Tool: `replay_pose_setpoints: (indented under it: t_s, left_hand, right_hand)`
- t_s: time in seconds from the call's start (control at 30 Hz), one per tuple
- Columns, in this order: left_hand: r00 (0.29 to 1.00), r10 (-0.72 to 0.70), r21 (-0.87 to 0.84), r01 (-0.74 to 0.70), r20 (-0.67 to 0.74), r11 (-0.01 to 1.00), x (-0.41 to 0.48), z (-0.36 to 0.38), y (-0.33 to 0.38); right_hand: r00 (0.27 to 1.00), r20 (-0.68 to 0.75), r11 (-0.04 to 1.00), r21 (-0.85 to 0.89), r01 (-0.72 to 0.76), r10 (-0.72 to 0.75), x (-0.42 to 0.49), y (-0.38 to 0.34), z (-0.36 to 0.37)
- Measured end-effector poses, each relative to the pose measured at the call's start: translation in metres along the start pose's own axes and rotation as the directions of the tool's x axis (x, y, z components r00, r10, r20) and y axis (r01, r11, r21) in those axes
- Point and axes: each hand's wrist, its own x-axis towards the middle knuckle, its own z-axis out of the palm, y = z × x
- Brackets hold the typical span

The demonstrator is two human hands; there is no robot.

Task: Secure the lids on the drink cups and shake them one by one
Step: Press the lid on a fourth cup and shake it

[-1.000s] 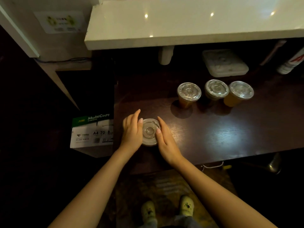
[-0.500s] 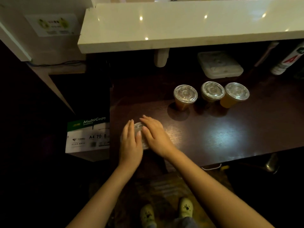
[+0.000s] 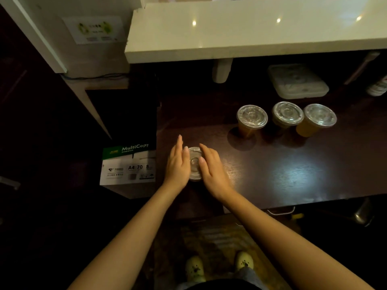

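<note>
Since a moment ago, the right hand (image 3: 211,170) slid off the lid (image 3: 194,163) to its right side. Both flat, open hands, left hand (image 3: 177,166) included, press its edges, gripping nothing. Three lidded cups (image 3: 285,117) stand well beyond on the bench (image 3: 293,164).

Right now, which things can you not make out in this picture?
- Cup under the hands, head view: left hand and right hand hide its body and drink.
- Whether its lid is snapped shut: hands cover the rim.
- Bottle: cut off by the right edge.
- Wall label: print too blurred.
</note>
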Motion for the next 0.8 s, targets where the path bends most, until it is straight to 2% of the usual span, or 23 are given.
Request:
replay_pose_setpoints:
  t_s: [0.1, 0.17, 0.27, 0.33, 0.43, 0.53, 0.7, 0.8]
  left_hand:
    - [0.998, 0.026, 0.089, -0.03, 0.05, 0.996, 0.018, -0.008, -0.002]
    - [0.997, 0.026, 0.217, -0.041, 0.07, 0.975, 0.029, -0.018, -0.001]
    - [0.989, 0.125, 0.478, -0.146, 0.075, 0.866, 0.039, -0.032, 0.004]
    - [0.976, 0.206, 0.57, -0.212, 0.077, 0.794, 0.035, -0.031, 0.012]
    - [0.98, 0.161, 0.566, -0.201, 0.121, 0.799, 0.02, -0.014, 0.022]
    - [0.985, 0.104, 0.631, -0.17, 0.141, 0.757, 0.009, 0.003, 0.021]
    - [0.982, 0.165, 0.64, -0.188, 0.096, 0.745, 0.01, 0.006, 0.017]
    - [0.979, 0.182, 0.644, -0.198, 0.092, 0.739, 0.009, 0.005, 0.019]
  right_hand:
    - [0.998, 0.013, 0.998, 0.041, -0.056, 0.056, -0.017, 0.002, 0.001]
    - [0.997, 0.038, 0.991, 0.116, -0.07, 0.066, -0.031, 0.004, 0.002]
    - [0.998, 0.043, 0.98, 0.192, -0.056, 0.048, -0.047, 0.015, 0.007]
    - [0.995, 0.06, 0.968, 0.236, -0.088, 0.076, -0.05, 0.023, 0.01]
    - [0.989, 0.133, 0.955, 0.28, -0.102, 0.067, -0.04, 0.027, 0.011]
    - [0.977, 0.213, 0.951, 0.297, -0.086, 0.021, -0.02, 0.026, 0.007]
    - [0.934, 0.357, 0.936, 0.332, -0.117, -0.01, 0.005, 0.03, -0.001]
    - [0.919, 0.394, 0.934, 0.327, -0.144, 0.004, 0.009, 0.034, -0.002]
